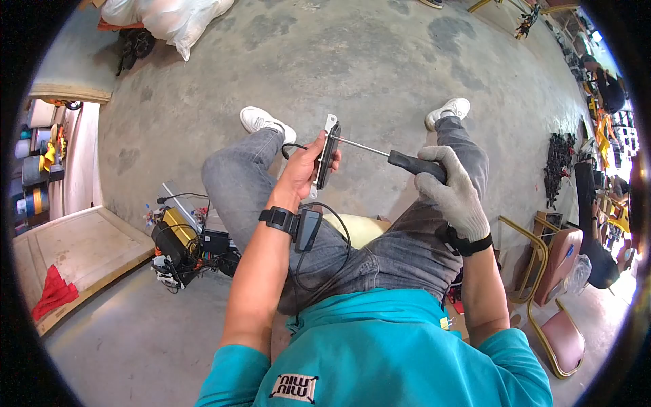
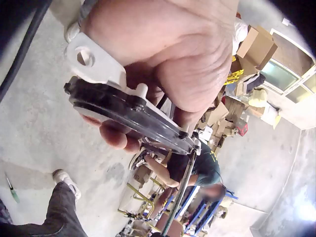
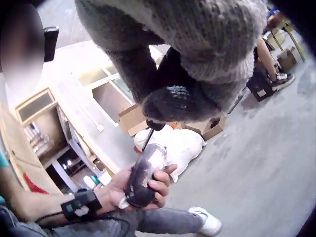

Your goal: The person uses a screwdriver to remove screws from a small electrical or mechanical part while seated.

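Note:
My bare left hand (image 1: 303,169) grips an oblong black part (image 1: 327,163) with a pale mounting bracket, holding it above my lap. In the left wrist view the black part (image 2: 128,116) shows its rounded edge, and a holed bracket tab (image 2: 101,66) sticks out by the palm. My right hand (image 1: 458,193), in a grey knitted glove, holds a screwdriver (image 1: 415,165) by its black handle. The steel shaft (image 2: 178,195) reaches across to the part, its tip right at a small boss near one end. In the right wrist view the glove (image 3: 207,49) hides most of the handle.
Left of my legs, cables and gear (image 1: 193,237) sit on the floor beside a wooden panel (image 1: 88,244) with a red cloth (image 1: 54,293). White sacks (image 1: 166,17) lie at the far left. Chairs (image 1: 563,332) stand at right. Another person (image 2: 197,168) appears in the left wrist view.

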### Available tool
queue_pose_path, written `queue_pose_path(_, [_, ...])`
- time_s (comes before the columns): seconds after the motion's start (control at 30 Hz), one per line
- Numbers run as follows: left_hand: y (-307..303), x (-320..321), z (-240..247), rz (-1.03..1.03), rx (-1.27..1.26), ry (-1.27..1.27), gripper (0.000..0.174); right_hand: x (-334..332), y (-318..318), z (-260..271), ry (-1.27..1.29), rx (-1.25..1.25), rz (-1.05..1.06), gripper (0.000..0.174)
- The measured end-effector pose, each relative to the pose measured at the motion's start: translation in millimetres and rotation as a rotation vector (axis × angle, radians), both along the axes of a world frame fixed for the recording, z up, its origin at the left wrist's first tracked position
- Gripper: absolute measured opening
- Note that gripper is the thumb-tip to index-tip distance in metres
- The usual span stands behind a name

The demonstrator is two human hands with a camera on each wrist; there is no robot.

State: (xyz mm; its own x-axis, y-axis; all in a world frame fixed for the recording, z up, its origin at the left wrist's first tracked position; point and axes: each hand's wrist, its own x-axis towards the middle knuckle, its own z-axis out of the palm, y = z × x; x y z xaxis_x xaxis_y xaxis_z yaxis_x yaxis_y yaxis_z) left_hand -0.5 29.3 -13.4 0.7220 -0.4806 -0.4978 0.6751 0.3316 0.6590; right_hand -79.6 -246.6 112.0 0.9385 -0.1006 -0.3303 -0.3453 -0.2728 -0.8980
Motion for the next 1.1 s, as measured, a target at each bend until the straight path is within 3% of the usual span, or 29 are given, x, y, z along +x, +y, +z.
queue_pose_path(0.07, [0.1,0.2,-0.7,0.001,0.003,0.005,0.054,0.9,-0.4,-0.2,-0.105,-0.029,0.015,0.029])
queue_pose_path(0.27, [-1.1,1.1,-3.7,-0.037,0.04,-0.042,0.053,10.7,-15.5,20.8,0.433,0.25,-0.016,0.038])
queue_pose_path(0.4, [-0.5,0.6,0.8,-0.017,0.02,-0.03,0.052,3.7,-0.5,8.3,0.203,0.176,-0.074,0.037])
queue_pose_path(0.47, [0.6,0.6,-0.2,-0.015,0.011,-0.03,0.052,2.3,3.1,4.0,-0.042,-0.03,0.0,0.037])
queue_pose_path(0.57, [2.3,0.7,-4.5,-0.014,-0.006,-0.019,0.052,2.9,2.0,-1.7,-0.093,-0.102,0.008,0.034])
queue_pose_path(0.6, [2.8,0.6,-6.4,-0.017,0.008,-0.008,0.053,5.2,1.9,7.4,-0.092,-0.102,0.009,0.034])
queue_pose_path(0.67, [2.8,0.2,-5.8,-0.022,0.021,0.003,0.053,11.6,1.3,33.5,0.305,0.056,-0.026,0.031])
queue_pose_path(0.77, [-0.7,1.9,-0.9,-0.027,0.053,-0.028,0.054,11.7,-21.9,10.6,0.433,0.266,0.052,0.03])
queue_pose_path(0.9, [0.2,0.3,-1.1,-0.008,0.017,-0.017,0.055,10.1,-2.8,24.5,0.369,0.201,-0.029,0.032])
queue_pose_path(0.97, [1.1,0.6,-1.7,0.01,0.007,0.008,0.055,4.6,-1.6,11.9,0.109,0.048,0.021,0.035])
queue_pose_path(1.1, [2.5,0.3,-4.1,0.005,-0.034,0.016,0.055,6.7,-2.0,11.0,0.092,0.046,0.018,0.039])
